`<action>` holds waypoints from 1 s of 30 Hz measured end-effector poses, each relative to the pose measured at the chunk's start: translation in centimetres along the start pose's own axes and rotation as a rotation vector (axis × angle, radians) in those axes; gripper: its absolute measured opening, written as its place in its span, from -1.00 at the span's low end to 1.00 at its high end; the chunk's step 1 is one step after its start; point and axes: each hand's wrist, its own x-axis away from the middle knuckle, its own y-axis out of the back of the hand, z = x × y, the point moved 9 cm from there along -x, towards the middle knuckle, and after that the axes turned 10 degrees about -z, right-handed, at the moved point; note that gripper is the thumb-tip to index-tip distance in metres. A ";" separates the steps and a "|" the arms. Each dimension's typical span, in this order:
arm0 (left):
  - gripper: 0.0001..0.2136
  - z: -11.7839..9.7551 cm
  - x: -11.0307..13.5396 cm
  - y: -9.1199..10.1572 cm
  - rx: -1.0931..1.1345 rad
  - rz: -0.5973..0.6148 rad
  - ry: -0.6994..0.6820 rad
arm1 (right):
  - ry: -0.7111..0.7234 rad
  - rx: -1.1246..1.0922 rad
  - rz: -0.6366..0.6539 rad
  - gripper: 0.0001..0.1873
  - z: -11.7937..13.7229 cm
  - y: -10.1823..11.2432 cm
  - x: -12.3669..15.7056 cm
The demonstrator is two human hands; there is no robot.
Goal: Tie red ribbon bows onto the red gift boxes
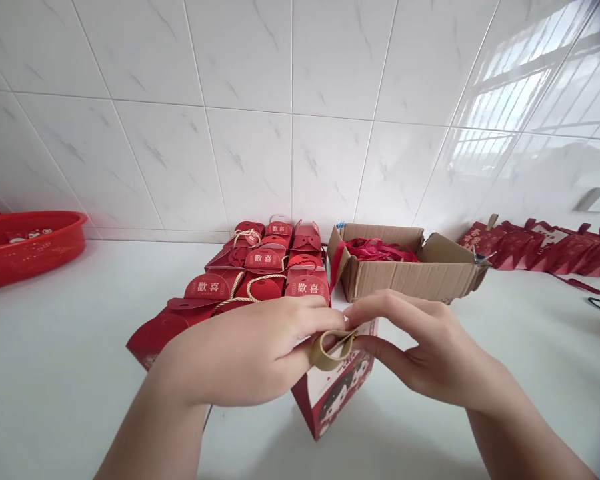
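Observation:
A red and white gift box (339, 393) with cartoon figures on its side stands tilted on the white table in front of me. From its top rises a looped gold strap (330, 360). My left hand (260, 347) is closed, its thumb and fingers around the loop's left side. Against the top edge of the box, beside the strap, my right hand (420, 347) pinches with thumb and forefinger. The fingertips of both hands nearly meet there, and they partly cover the box top.
Several red gift boxes (263, 259), some with cream cords, stand packed together behind my left hand. An open cardboard box (405, 280) holds red ribbons (380, 250). A red basin (35, 247) sits far left. More red boxes (545, 247) line the tiled wall at right.

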 end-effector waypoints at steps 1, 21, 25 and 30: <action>-0.82 0.0 0.1 0.2 -0.004 -0.015 0.007 | 0.030 -0.006 -0.034 -0.67 0.2 0.3 -0.1; -0.81 -2.9 0.0 3.2 0.285 -0.397 -0.428 | 0.277 -0.045 -0.424 -0.54 2.8 3.9 0.0; -0.85 -3.3 -0.2 3.3 0.238 -0.468 -0.472 | 0.237 -0.029 -0.439 -0.56 2.4 3.9 -0.1; -0.82 -3.2 -0.4 3.4 0.203 -0.489 -0.486 | 0.099 -0.021 -0.407 -0.52 1.1 3.4 -0.4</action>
